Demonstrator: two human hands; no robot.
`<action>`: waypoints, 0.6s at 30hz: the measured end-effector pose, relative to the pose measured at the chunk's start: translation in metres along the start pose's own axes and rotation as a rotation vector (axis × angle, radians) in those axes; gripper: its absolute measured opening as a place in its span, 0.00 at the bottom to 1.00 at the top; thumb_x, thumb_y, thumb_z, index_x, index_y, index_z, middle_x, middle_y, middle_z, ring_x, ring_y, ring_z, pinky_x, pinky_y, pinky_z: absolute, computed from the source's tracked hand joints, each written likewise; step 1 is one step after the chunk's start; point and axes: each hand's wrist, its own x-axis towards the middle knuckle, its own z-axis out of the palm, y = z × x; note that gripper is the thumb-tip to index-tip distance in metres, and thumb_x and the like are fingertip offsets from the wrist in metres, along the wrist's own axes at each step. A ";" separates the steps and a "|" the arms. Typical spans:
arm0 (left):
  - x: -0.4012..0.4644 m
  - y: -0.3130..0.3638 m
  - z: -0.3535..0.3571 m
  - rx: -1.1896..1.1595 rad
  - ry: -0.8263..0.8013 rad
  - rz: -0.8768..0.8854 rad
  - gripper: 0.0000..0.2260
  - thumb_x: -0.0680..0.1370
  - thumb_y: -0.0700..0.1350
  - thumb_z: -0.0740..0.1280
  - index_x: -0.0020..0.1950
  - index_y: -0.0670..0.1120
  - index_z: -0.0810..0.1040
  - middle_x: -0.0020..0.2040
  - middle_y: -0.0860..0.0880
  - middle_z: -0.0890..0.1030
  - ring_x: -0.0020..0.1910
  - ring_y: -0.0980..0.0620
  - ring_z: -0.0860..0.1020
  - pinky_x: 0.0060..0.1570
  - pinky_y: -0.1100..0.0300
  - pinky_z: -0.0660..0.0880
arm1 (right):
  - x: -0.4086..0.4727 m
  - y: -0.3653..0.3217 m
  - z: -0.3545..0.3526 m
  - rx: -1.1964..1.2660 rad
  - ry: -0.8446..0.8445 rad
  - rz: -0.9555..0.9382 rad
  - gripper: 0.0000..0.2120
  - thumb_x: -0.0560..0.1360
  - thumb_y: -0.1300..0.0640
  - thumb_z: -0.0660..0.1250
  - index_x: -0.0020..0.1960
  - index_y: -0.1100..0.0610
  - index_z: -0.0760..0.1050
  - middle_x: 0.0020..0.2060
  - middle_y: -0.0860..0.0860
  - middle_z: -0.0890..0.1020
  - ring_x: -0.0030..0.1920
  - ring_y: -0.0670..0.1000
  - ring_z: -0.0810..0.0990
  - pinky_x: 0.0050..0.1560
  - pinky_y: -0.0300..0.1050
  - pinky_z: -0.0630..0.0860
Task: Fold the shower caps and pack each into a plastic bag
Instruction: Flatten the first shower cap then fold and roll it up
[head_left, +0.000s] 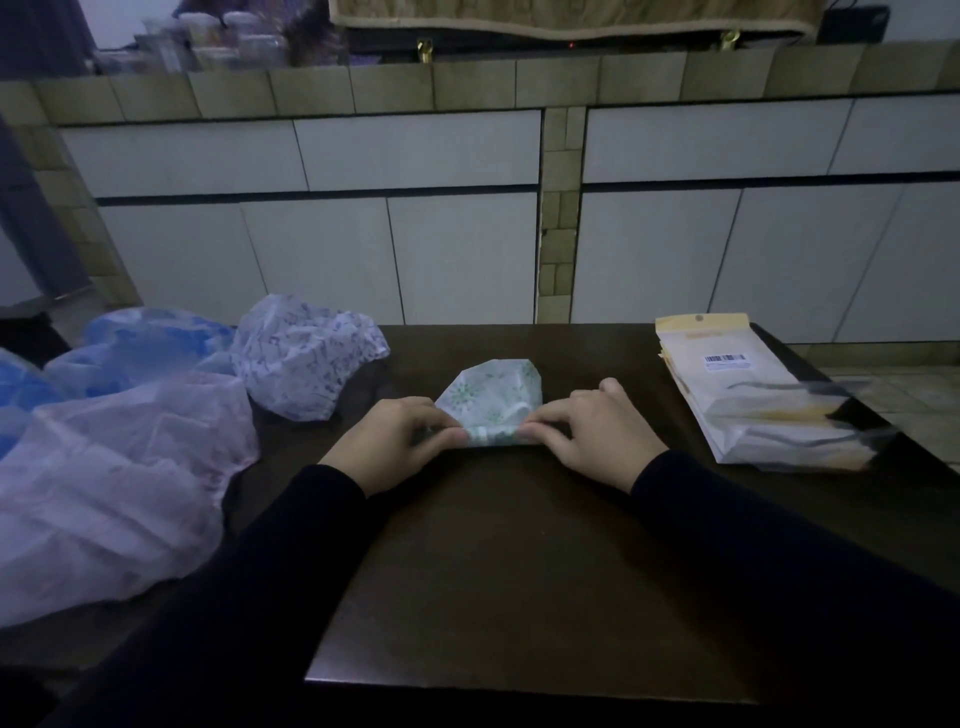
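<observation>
Head view looks down on a dark brown surface, and the green-patterned shower cap lies flat near its far middle, already folded into a small, roughly rounded packet. Both hands work the cap's near edge. At the left corner of that edge, the left hand pinches the rolled hem between thumb and curled fingers. At the right corner, the right hand does the same, fingertips pressed onto the fold. So each hand is clamped on the cap, one at each end of the hem, with a short stretch of folded edge between them. Dark sleeves cover both forearms.

Left of the cap, a white shower cap with purple print sits crumpled on the surface, close to the left hand but not touching it. Further left of the cap lie a blue shower cap and, nearer the camera, a pale pink shower cap spread loosely. Well to the right of the cap, a stack of clear plastic bags with yellow headers and a barcode label rests near the surface's right edge.
</observation>
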 end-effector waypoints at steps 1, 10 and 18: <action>0.001 0.000 0.000 -0.001 0.008 -0.009 0.11 0.76 0.55 0.67 0.52 0.51 0.84 0.40 0.63 0.76 0.41 0.66 0.76 0.41 0.72 0.69 | 0.001 -0.001 0.000 0.027 0.000 0.027 0.17 0.79 0.40 0.57 0.60 0.43 0.78 0.54 0.41 0.82 0.51 0.43 0.77 0.62 0.46 0.60; 0.011 -0.002 0.003 -0.076 0.046 -0.146 0.02 0.75 0.55 0.69 0.43 0.61 0.80 0.43 0.57 0.82 0.45 0.61 0.79 0.48 0.61 0.76 | 0.015 -0.008 0.006 0.129 -0.062 0.248 0.15 0.80 0.42 0.58 0.56 0.46 0.78 0.51 0.44 0.81 0.53 0.47 0.77 0.66 0.53 0.60; 0.013 -0.003 0.005 -0.061 0.058 -0.123 0.03 0.76 0.55 0.69 0.42 0.61 0.76 0.39 0.56 0.79 0.42 0.61 0.78 0.46 0.60 0.75 | 0.009 -0.014 0.013 0.017 0.092 0.218 0.15 0.80 0.42 0.56 0.58 0.45 0.78 0.47 0.43 0.81 0.53 0.47 0.73 0.57 0.51 0.61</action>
